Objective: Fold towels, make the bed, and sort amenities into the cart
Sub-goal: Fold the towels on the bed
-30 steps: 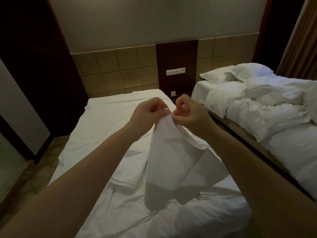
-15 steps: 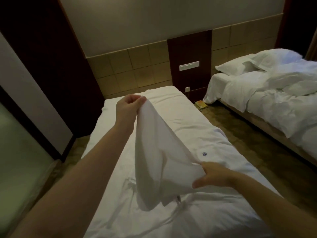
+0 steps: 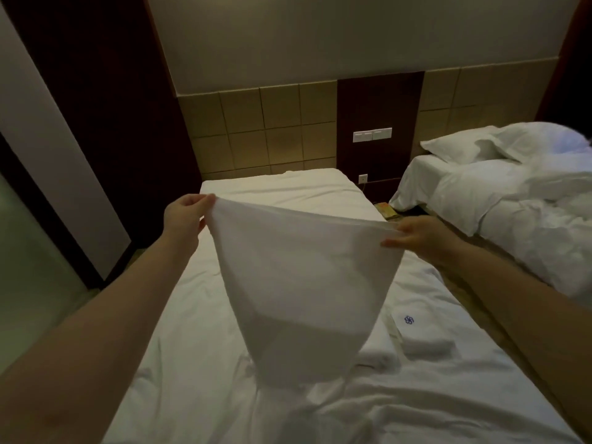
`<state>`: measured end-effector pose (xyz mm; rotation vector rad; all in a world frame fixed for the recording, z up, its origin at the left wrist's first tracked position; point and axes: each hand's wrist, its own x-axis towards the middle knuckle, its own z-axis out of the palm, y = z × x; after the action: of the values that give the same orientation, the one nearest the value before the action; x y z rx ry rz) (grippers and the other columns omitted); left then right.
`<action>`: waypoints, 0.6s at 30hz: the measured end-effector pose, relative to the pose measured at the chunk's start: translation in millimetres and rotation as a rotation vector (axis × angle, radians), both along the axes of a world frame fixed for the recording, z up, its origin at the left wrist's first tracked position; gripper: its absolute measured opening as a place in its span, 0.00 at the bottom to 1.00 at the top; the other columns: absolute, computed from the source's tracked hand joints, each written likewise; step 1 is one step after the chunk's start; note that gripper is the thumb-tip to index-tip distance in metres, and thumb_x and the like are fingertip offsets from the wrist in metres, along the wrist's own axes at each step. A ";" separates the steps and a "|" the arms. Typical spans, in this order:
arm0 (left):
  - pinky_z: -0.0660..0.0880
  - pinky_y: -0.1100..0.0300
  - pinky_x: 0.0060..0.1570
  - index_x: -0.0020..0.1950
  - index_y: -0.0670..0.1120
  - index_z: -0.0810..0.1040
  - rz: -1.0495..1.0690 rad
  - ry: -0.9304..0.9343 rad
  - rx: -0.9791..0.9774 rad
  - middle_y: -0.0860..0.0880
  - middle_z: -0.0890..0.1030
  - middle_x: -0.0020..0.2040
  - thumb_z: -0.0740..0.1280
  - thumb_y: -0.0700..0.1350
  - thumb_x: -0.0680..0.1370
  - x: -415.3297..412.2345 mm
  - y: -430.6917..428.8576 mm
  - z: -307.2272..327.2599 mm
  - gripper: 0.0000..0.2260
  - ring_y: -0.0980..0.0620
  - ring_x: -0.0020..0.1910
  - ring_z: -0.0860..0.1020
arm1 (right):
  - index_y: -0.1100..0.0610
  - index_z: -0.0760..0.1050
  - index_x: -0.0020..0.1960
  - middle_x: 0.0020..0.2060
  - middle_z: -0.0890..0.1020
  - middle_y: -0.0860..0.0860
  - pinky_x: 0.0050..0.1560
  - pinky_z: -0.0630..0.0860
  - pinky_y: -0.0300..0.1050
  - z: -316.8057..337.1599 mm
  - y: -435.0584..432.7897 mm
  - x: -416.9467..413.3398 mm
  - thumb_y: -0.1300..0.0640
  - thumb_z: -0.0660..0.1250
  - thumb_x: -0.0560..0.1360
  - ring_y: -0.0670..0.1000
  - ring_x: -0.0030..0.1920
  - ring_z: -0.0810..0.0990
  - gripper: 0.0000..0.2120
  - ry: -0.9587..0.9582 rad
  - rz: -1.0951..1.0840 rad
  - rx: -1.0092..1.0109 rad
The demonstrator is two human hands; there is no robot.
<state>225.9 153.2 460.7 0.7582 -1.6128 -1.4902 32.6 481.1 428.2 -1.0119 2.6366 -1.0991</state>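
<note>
So the person has a white towel stretched out in the air between both hands. It hangs over the middle of the near bed, bottom edge just about reaching the rumpled sheet. The left hand pinches the top left corner, thumb and fingers closed on the hem. The right hand holds the top right corner, where the edge is bunched into a little rope. Its fingers look flatter, but the cloth is clearly caught in them.

Handling-wise it looks thin, light and totally floppy, almost see-through near the top, so it'll sag wherever it isn't held. Corners are the place to grab it, like here, and the top edge wants to be taut before any fold or it'll go crooked. Not slippery or fragile, just limp. Probably easiest to lay it flat on the bed and fold there.

A folded towel with a small blue logo lies on the sheet just to the right. The second bed beyond is all crumpled bedding.
</note>
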 end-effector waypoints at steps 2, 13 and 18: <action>0.74 0.54 0.59 0.54 0.41 0.77 -0.010 0.002 0.028 0.44 0.78 0.52 0.67 0.43 0.78 -2.6 -19.6 -5.4 0.07 0.48 0.53 0.76 | 0.66 0.80 0.43 0.41 0.80 0.60 0.48 0.77 0.54 13.5 -17.1 -6.5 0.47 0.72 0.69 0.61 0.43 0.78 0.20 0.065 -0.017 -0.025; 0.76 0.57 0.45 0.45 0.47 0.72 -0.115 0.000 0.019 0.48 0.73 0.46 0.61 0.43 0.81 -6.0 -82.4 -19.2 0.05 0.51 0.45 0.74 | 0.63 0.82 0.47 0.40 0.82 0.55 0.45 0.78 0.45 19.8 -79.0 -10.4 0.46 0.69 0.68 0.53 0.39 0.79 0.20 0.280 -0.124 -0.202; 0.73 0.62 0.39 0.45 0.46 0.72 -0.169 -0.011 -0.034 0.48 0.72 0.41 0.61 0.40 0.81 14.9 -78.5 -31.6 0.05 0.53 0.39 0.72 | 0.63 0.82 0.53 0.45 0.83 0.56 0.47 0.78 0.49 9.0 -72.7 7.1 0.53 0.68 0.74 0.54 0.41 0.79 0.15 0.310 -0.070 -0.158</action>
<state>240.8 74.6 429.1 0.6251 -1.7421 -1.5747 39.7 408.4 437.2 -1.2188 2.8808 -1.2766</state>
